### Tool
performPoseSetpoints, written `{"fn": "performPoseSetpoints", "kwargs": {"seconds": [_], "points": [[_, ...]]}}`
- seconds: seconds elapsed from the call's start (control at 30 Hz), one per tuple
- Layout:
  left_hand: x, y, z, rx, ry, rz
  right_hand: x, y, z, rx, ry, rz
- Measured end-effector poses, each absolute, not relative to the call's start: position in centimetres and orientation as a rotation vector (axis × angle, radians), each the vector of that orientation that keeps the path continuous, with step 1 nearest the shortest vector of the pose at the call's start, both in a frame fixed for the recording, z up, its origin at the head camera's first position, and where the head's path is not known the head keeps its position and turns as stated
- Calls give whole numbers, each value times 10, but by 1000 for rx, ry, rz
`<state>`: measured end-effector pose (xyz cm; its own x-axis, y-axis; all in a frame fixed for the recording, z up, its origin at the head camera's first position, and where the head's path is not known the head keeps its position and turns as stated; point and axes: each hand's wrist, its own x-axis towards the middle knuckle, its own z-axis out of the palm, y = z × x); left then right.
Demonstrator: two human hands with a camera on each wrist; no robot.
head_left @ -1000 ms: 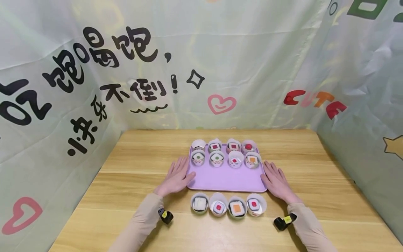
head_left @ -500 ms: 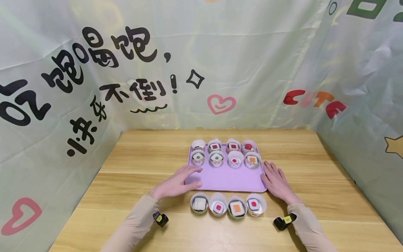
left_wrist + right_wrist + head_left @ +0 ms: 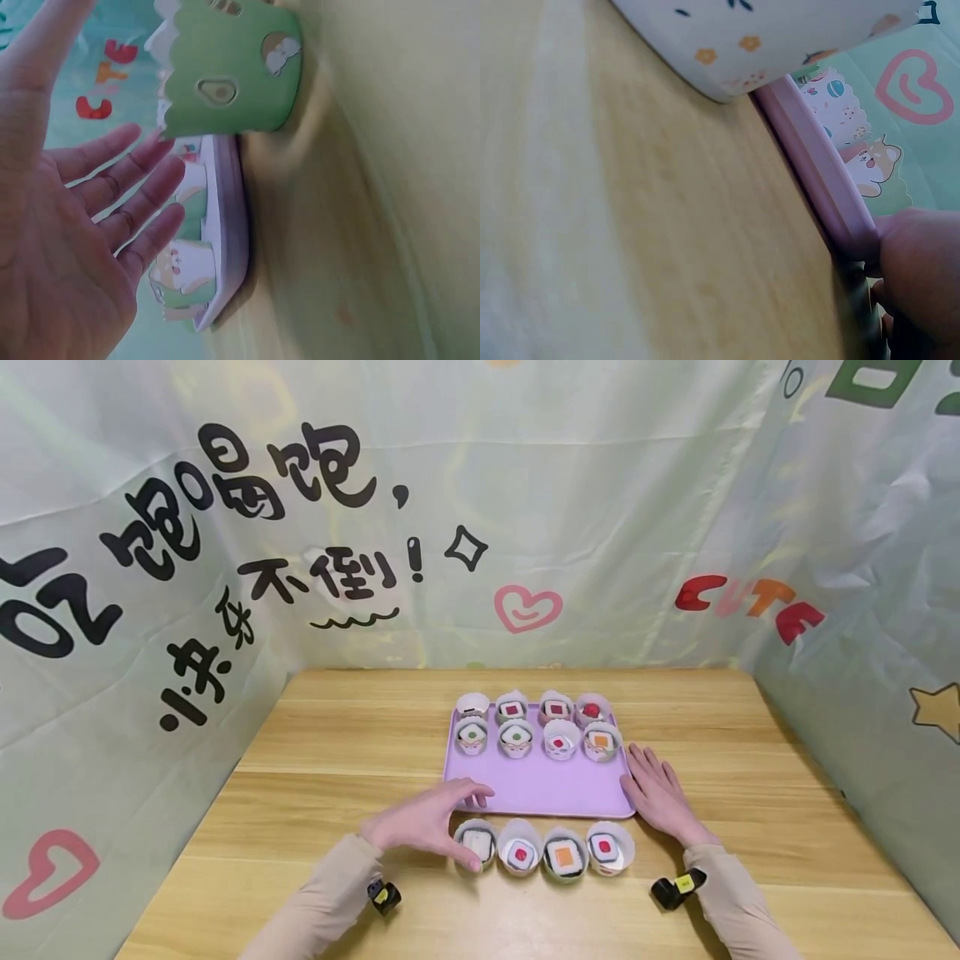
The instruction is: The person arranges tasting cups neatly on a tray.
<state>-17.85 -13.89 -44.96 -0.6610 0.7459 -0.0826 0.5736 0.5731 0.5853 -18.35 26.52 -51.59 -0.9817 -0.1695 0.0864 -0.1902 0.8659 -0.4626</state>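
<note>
My left hand [image 3: 423,818], thumb and fingers spread apart, is at the left end of a front row of paper cups. Between its thumb and fingers stands the leftmost cup [image 3: 477,843], holding a white square sushi-like piece. The left wrist view shows this cup as green [image 3: 232,82] with an avocado print, the fingertips close to its scalloped rim. My right hand [image 3: 663,789] lies with fingers extended along the right edge of a purple tray [image 3: 551,785], thumb at the tray's side. Two rows of filled cups stand on the tray's far half.
The front row continues with a cup with a red-centred piece [image 3: 520,852], a cup with an orange-centred piece [image 3: 564,856] and another red-centred one [image 3: 609,849]. All stand on a wooden table [image 3: 315,727], before the tray. Printed cloth [image 3: 600,510] walls the back and sides.
My left hand has left the tray's left edge, passed over its front left corner and come down toward the leftmost front cup. The right hand, tray and cups stay in place.
</note>
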Motion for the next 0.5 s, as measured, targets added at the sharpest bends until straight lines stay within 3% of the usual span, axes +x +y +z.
{"fn": "performPoseSetpoints", "kwargs": {"seconds": [0.5], "points": [[-167, -125, -458, 1296, 2655, 399, -183, 264, -513, 282, -3005, 744]]}}
